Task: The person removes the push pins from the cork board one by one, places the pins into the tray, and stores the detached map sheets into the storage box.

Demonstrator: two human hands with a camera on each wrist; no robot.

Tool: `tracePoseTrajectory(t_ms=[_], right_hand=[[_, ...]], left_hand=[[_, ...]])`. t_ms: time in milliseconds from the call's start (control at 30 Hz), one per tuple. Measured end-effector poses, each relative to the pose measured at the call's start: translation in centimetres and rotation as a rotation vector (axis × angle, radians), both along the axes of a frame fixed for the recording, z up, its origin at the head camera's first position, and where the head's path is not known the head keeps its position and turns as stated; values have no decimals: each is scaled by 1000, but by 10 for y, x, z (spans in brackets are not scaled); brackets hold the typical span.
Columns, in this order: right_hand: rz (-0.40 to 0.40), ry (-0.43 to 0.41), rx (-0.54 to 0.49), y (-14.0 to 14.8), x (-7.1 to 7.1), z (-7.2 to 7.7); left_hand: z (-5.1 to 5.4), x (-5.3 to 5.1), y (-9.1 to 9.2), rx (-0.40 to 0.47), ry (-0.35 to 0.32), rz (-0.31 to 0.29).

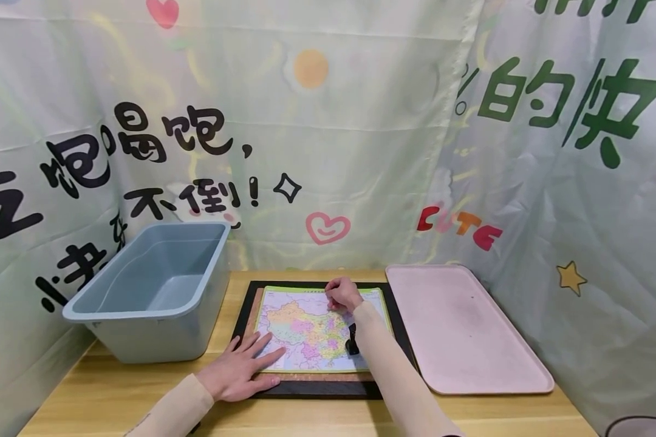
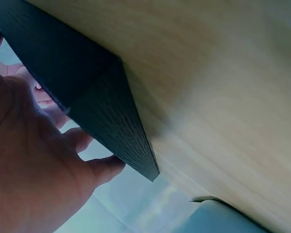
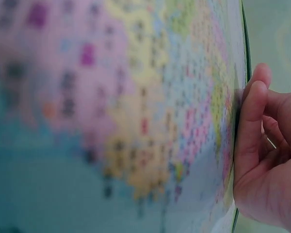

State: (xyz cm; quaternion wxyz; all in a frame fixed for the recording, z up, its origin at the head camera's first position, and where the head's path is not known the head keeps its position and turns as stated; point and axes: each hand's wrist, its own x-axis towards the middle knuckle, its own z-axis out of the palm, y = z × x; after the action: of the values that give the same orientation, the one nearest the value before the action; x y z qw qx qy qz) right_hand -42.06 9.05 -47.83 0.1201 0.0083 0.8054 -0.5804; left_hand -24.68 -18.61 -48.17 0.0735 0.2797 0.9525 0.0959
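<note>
A colourful map (image 1: 300, 331) lies on a brown board (image 1: 328, 377) inside a black frame (image 1: 322, 389). My left hand (image 1: 239, 369) rests with spread fingers on the lower left corner, fingertips reaching the map. In the left wrist view the hand (image 2: 39, 150) lies against the black frame (image 2: 104, 97). My right hand (image 1: 343, 295) is at the map's upper right part, fingers bent. The right wrist view has this hand (image 3: 266, 150) touching the map (image 3: 150, 97) at its far side, thumb and fingertips close together; whether something small is between them is hidden.
A deep blue-grey tub (image 1: 147, 334) stands left of the frame on the wooden table (image 1: 300, 419). A pink tray (image 1: 470, 334) lies to the right. Printed cloth (image 1: 361, 152) hangs behind. A small black object (image 1: 352, 341) is beside my right wrist.
</note>
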Motion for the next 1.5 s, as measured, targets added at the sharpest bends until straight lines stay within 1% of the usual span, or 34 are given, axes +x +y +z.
tracePoseTrajectory(t_ms=[100,233,367,500,600,833,933,1033,1267,1500], right_hand=[[-3,3,2,0,-1,0],[-3,3,5,-1,-2,-1],[3,-3,9,-1,0,0],[34,17,39,-2,1,1],[49,45,62,-3,1,1],[13,63,129,-6,1,-3],[-1,62,118,-7,-1,-2],[-14,64,97,-7,-3,-1],[-30,21,60,-4,-2,-2],[-32,46,60,-3,-2,-3]], left_hand=[[-2,0,-1,2,5,-7],[-4,1,-3,-4,-6,-13],[-2,1,-3,-17,-20,-11],[0,2,-3,-10,-27,-14],[0,2,-4,-4,-29,-12],[-5,1,-5,4,-39,-11],[-6,0,-6,4,-33,-6],[-4,-1,-6,1,-28,-5],[-2,-1,-3,-3,-61,-6],[-1,-1,-2,-7,-49,0]])
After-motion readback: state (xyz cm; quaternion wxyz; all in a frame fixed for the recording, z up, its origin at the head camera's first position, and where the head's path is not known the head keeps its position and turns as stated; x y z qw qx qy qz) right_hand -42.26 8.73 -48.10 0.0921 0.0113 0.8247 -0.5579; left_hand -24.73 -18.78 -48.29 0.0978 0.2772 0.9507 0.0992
